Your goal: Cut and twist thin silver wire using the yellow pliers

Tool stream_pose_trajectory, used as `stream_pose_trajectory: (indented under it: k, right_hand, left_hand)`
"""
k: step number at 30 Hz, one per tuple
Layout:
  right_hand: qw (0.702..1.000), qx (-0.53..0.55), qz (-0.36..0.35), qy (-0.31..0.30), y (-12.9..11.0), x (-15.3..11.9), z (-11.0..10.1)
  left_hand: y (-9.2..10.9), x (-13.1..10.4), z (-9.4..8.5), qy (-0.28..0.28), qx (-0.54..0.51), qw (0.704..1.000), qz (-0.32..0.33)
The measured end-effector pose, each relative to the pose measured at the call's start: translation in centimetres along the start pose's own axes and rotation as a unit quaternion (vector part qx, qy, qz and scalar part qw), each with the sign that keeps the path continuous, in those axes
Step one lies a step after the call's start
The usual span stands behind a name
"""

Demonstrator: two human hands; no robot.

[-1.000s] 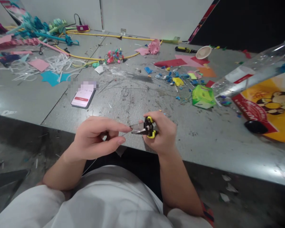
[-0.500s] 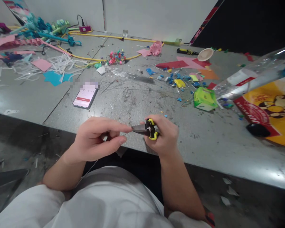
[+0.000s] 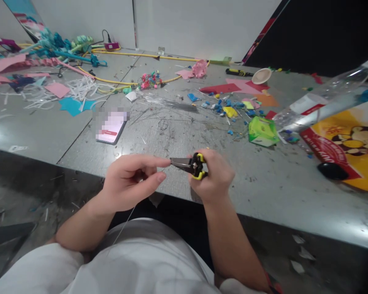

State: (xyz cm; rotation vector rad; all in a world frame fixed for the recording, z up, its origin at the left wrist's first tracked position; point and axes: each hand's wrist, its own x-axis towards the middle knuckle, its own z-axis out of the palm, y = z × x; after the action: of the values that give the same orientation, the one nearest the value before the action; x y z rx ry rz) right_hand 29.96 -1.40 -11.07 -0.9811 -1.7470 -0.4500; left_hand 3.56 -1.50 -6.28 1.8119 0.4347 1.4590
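Observation:
My right hand (image 3: 214,173) is wrapped round black and yellow pliers (image 3: 195,166), whose narrow jaws point left, slightly parted. The tip of my left index finger touches the end of the jaws. A thin wire (image 3: 124,225) runs from below up into my left hand (image 3: 131,179), whose thumb and index finger are apart at their tips; the other fingers are curled around the wire. Where the wire ends near the jaws is too fine to make out. Both hands are above the front edge of the grey table (image 3: 171,141).
A phone (image 3: 113,126) lies beyond my left hand. Thin wires (image 3: 170,102) lie mid-table, with blue and yellow bits (image 3: 230,111) to their right. A green box (image 3: 263,130), a plastic bottle (image 3: 328,92) and a yellow bag (image 3: 352,143) are at the right.
The view has shifted slightly. My left hand has moved a little right and down, and the pliers' jaws look turned, with a gap showing between them.

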Motion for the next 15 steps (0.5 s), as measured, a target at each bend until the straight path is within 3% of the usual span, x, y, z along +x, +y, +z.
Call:
stream_pose_trajectory:
  k: [5, 15]
  right_hand:
    - [0.997, 0.062, 0.006, -0.036, -0.02, 0.22, -0.41]
    - [0.995, 0.068, 0.028, -0.063, -0.05, -0.44, -0.65]
  left_hand:
    - [0.08, 0.67, -0.60, -0.036, -0.021, 0.998, 0.037]
    - [0.46, 0.92, -0.69, -0.050, -0.012, 0.997, 0.065]
